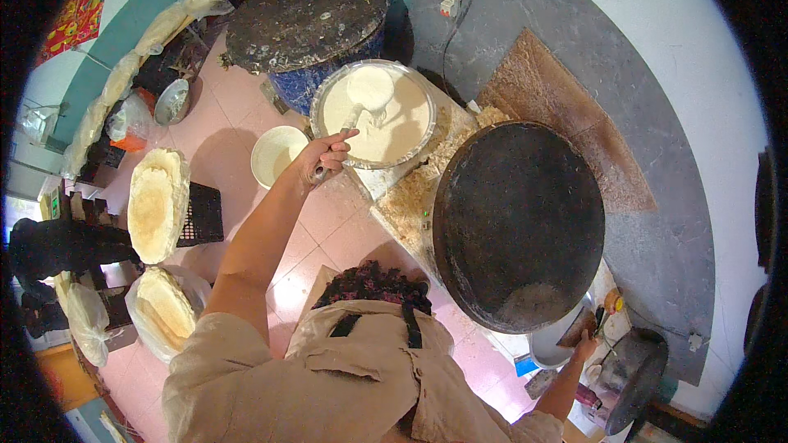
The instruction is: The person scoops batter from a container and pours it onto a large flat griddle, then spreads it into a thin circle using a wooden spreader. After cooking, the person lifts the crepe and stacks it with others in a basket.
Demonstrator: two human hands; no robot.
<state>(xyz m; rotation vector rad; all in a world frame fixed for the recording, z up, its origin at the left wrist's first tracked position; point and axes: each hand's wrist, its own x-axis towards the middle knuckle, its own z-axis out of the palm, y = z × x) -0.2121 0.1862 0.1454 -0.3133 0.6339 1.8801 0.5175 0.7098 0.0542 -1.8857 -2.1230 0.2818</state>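
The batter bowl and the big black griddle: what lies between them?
In the head view, between the batter bowl and the black griddle lies a pale, crumb-covered ledge; nothing else stands there.

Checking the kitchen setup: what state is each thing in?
Batter bowl: nearly full.
Ladle: in the batter, held by left hand.
Griddle: bare, dark.
Small white bowl: empty.
Flatbreads: stacked.
Right hand: at tools, grip unclear.

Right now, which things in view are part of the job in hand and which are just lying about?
In use: left hand gripping ladle in batter basin; big round griddle; right hand near tools beside it.

Lying about: small white bowl, flatbread stacks, lidded blue drum, plastic bags.
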